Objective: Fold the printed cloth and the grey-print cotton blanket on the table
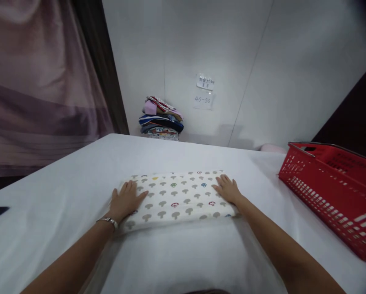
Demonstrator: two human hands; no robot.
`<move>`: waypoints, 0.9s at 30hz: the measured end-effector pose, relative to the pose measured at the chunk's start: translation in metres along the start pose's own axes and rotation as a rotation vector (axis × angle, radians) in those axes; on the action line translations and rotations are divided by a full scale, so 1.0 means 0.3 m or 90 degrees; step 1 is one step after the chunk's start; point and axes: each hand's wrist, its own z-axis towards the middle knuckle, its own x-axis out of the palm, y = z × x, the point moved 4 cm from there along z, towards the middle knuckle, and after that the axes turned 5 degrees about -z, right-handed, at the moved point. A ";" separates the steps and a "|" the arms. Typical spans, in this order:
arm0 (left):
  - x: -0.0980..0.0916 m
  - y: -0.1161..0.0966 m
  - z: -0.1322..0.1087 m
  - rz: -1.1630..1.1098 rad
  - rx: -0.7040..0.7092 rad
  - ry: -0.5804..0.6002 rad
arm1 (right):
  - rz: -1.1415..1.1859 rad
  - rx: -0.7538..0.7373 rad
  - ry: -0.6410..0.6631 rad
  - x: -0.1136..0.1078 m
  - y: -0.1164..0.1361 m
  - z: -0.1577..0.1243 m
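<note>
A white cloth with a print of grey and coloured mushrooms (176, 198) lies folded into a flat rectangle on the white-covered table (176, 257). On its left end rests my left hand (126, 201), palm down, fingers and thumb spread, a silvery band at the wrist. Flat on the upper right part of the cloth is my right hand (227, 188), its fingers apart. Neither hand grips the fabric.
A red plastic basket (332, 192) stands on the table at the right. Behind the far edge is a stack of folded fabrics (161, 118) against a pale wall with paper labels (205, 92). A pink curtain (38, 81) hangs at the left.
</note>
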 end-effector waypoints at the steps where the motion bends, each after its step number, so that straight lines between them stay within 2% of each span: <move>1: -0.006 -0.007 0.013 0.007 0.002 -0.005 | -0.011 -0.006 -0.020 -0.009 0.010 0.010; 3: -0.013 -0.017 0.039 0.016 0.008 -0.018 | -0.019 -0.029 -0.031 -0.017 0.027 0.035; 8: 0.005 0.005 0.064 -0.025 -0.028 -0.015 | 0.025 -0.065 0.037 0.009 0.027 0.080; 14: 0.015 0.017 0.057 -0.015 -0.034 -0.018 | 0.041 -0.061 0.024 0.024 0.007 0.083; 18: -0.009 -0.007 0.065 -0.008 -0.051 0.013 | 0.033 -0.042 0.054 0.006 0.031 0.089; 20: -0.025 -0.035 0.073 -0.004 -0.055 0.023 | 0.029 -0.043 0.029 -0.014 0.069 0.100; 21: -0.032 -0.055 0.079 0.001 -0.035 0.016 | 0.033 -0.058 0.006 -0.025 0.094 0.106; 24: -0.040 -0.126 0.098 0.002 0.096 -0.015 | 0.072 -0.142 -0.048 -0.048 0.164 0.124; 27: -0.024 -0.150 0.119 -0.037 0.177 -0.004 | 0.094 -0.174 -0.050 -0.056 0.173 0.143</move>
